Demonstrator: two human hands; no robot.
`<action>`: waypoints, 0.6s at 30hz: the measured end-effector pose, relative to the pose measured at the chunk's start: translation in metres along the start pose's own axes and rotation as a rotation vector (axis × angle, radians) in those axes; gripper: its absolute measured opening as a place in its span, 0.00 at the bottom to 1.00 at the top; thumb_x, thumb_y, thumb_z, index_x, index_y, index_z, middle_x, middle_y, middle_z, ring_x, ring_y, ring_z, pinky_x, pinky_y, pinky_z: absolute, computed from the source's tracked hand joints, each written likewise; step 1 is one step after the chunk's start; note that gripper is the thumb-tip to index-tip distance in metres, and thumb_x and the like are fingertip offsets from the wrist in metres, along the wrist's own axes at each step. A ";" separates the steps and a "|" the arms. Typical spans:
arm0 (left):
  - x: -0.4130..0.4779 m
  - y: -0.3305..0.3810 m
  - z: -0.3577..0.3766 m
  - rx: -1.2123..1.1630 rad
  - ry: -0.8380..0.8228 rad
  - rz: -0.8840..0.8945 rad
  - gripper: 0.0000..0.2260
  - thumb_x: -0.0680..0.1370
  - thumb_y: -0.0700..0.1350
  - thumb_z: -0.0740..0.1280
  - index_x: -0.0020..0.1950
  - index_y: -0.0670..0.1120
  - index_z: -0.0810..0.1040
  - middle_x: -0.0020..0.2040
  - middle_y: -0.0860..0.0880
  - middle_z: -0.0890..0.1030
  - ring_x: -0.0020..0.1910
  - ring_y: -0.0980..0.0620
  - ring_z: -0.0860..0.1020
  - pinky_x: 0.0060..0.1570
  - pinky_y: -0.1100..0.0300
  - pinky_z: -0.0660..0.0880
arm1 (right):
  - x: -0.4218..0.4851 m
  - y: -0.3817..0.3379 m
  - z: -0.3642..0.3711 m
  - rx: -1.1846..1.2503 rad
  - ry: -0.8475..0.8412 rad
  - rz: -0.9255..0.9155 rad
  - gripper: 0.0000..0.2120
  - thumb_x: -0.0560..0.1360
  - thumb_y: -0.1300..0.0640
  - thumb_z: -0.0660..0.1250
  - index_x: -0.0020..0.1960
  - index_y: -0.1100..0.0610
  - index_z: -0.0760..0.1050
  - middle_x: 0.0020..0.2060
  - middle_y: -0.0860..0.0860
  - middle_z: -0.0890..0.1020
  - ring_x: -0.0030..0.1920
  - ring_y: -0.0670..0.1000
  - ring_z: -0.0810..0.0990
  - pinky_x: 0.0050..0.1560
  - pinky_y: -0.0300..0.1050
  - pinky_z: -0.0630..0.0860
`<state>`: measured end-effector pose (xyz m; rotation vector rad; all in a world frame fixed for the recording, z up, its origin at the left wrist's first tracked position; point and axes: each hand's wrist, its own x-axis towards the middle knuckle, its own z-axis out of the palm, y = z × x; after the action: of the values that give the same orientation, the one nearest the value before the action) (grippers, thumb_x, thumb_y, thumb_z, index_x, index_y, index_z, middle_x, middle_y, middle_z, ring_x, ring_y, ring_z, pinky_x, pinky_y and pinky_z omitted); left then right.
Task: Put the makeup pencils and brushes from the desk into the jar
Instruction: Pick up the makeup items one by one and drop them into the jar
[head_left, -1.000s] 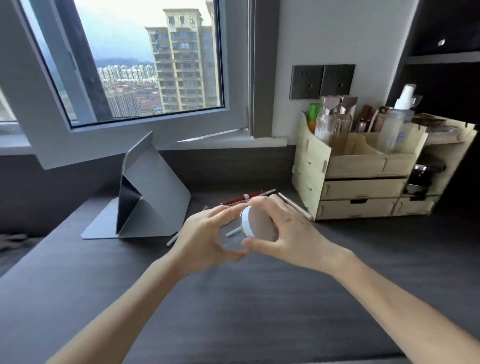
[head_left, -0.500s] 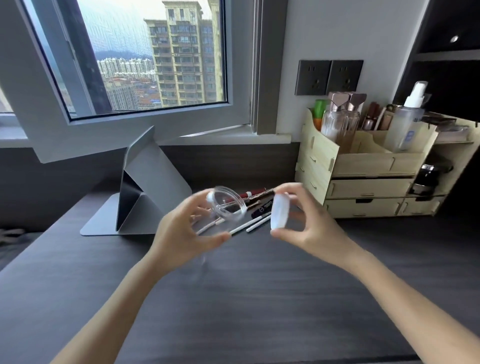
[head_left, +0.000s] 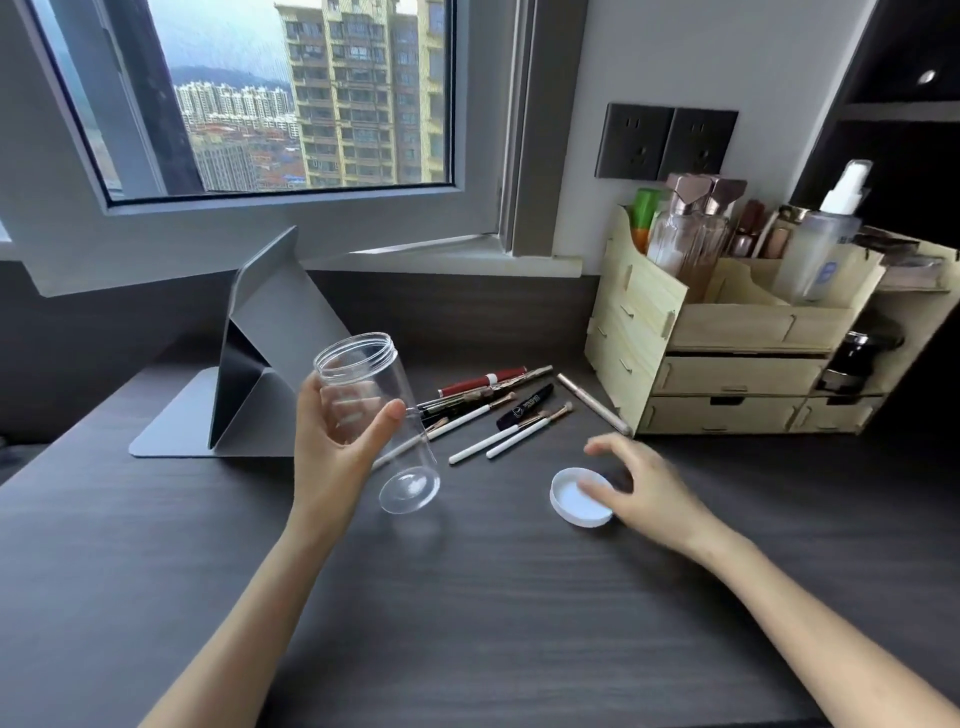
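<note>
My left hand (head_left: 337, 447) grips a clear plastic jar (head_left: 374, 415), lidless and tilted with its mouth up and away, its base just above the dark desk (head_left: 467, 597). The white lid (head_left: 579, 496) lies upside down on the desk to the right. My right hand (head_left: 644, 486) hovers over the lid's right edge, fingers spread, touching or just off it. Behind the jar lies a loose pile of makeup pencils and brushes (head_left: 498, 410): white-handled brushes, a red pencil (head_left: 480, 381), a black tube (head_left: 524, 407) and a beige pencil (head_left: 595, 404).
A folded grey tablet stand (head_left: 260, 364) rests at the back left. A wooden organizer (head_left: 727, 343) with bottles and drawers stands at the back right, close to the beige pencil. The window and sill run along the back.
The lid came off the jar. My right hand carried it down to the right and set it on the desk. My left hand tipped the jar more upright.
</note>
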<state>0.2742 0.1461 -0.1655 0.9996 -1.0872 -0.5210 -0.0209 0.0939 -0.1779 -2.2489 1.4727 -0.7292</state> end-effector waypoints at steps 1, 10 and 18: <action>0.000 -0.001 0.000 0.022 0.002 0.008 0.27 0.67 0.53 0.76 0.61 0.47 0.70 0.51 0.46 0.80 0.50 0.47 0.81 0.51 0.56 0.77 | 0.014 -0.005 -0.001 -0.028 0.099 -0.053 0.11 0.73 0.54 0.68 0.56 0.53 0.76 0.55 0.48 0.80 0.58 0.50 0.76 0.52 0.37 0.66; -0.009 -0.010 -0.002 0.247 -0.086 0.115 0.31 0.63 0.60 0.74 0.63 0.61 0.67 0.52 0.66 0.77 0.50 0.55 0.79 0.51 0.59 0.77 | 0.145 -0.019 0.022 -0.876 -0.065 -0.255 0.16 0.77 0.62 0.59 0.63 0.50 0.73 0.60 0.53 0.77 0.59 0.57 0.71 0.54 0.50 0.69; -0.009 -0.012 -0.001 0.231 -0.167 0.136 0.32 0.65 0.62 0.73 0.65 0.59 0.65 0.56 0.65 0.77 0.55 0.54 0.78 0.54 0.60 0.77 | 0.154 -0.010 0.022 -0.946 -0.118 -0.396 0.13 0.76 0.64 0.59 0.59 0.55 0.72 0.54 0.55 0.79 0.54 0.57 0.73 0.47 0.50 0.70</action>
<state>0.2725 0.1476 -0.1809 1.0875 -1.3779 -0.3778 0.0497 -0.0432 -0.1550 -3.2624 1.5078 0.0834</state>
